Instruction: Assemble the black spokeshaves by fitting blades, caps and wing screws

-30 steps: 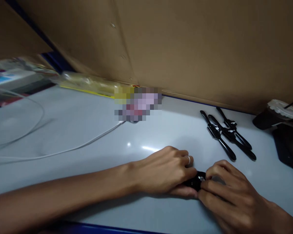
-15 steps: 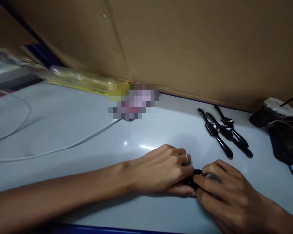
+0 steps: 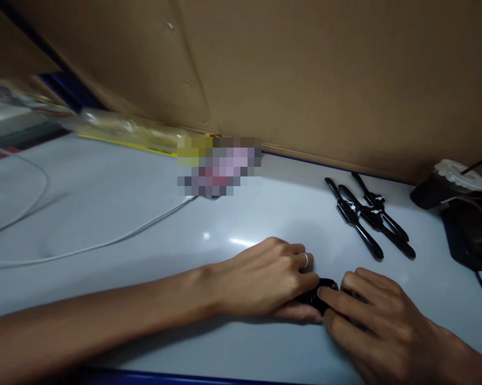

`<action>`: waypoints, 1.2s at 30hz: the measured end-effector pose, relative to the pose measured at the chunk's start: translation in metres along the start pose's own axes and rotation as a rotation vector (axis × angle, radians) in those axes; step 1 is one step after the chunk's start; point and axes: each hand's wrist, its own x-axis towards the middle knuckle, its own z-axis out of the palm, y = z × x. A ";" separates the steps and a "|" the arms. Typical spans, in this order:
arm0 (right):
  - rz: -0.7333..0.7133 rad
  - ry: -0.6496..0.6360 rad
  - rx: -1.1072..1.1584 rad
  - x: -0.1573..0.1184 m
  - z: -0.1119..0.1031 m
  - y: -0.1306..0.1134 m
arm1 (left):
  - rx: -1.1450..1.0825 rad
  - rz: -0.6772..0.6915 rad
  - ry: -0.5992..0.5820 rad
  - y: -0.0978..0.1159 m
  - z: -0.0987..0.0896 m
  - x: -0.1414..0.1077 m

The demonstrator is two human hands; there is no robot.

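My left hand [image 3: 278, 278], with a ring on one finger, is closed around a black tool [image 3: 328, 286] low on the grey-white table. My right hand [image 3: 379, 315] touches the same tool from the right, its index fingertip on the middle and its thumb at the near side; the other fingers are curled. Most of the tool is hidden under both hands. Behind my right hand lie three black two-handled tools, a left one [image 3: 348, 210], a middle one [image 3: 389, 233] and a far one [image 3: 393, 224], side by side and slanting.
A lidded cup [image 3: 433, 190] with a straw stands at the right, near a black object [image 3: 461, 235]. A white cable [image 3: 116, 241] runs left from a blurred-out item [image 3: 224, 171]. A yellow plastic-wrapped package [image 3: 132, 131] lies against the cardboard wall [image 3: 305, 75].
The curled fingers of my right hand have drawn back slightly to the right, showing more of the black tool. My left hand has stayed in place.
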 end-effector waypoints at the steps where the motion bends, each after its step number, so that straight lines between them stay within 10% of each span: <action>1: -0.014 -0.011 0.013 0.000 0.000 -0.001 | -0.001 -0.002 -0.006 0.000 0.000 0.000; 36: 0.120 0.053 -0.049 -0.003 -0.005 0.008 | -0.011 -0.009 -0.008 0.001 0.000 0.000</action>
